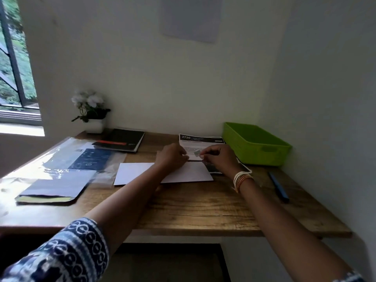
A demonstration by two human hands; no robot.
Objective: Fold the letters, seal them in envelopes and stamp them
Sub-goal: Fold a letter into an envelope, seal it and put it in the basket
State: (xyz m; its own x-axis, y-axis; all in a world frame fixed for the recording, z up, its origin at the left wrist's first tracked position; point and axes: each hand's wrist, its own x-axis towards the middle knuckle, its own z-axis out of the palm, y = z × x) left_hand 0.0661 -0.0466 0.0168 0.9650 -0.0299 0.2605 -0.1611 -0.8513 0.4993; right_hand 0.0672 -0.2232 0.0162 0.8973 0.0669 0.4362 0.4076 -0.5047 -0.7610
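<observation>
While both hands work toward the table's (203,212) far edge, right hand (218,157) pinching a small stamp (197,153) above the printed sheet (200,141), left hand (172,157) curled, grip undeterminable, resting on white envelope (138,171), green tray (256,143) at far right corner.

Home desk corner — wooden desk (203,210), potted flowers (90,110), window (14,78), notebook (122,140), green tray (256,143)
</observation>
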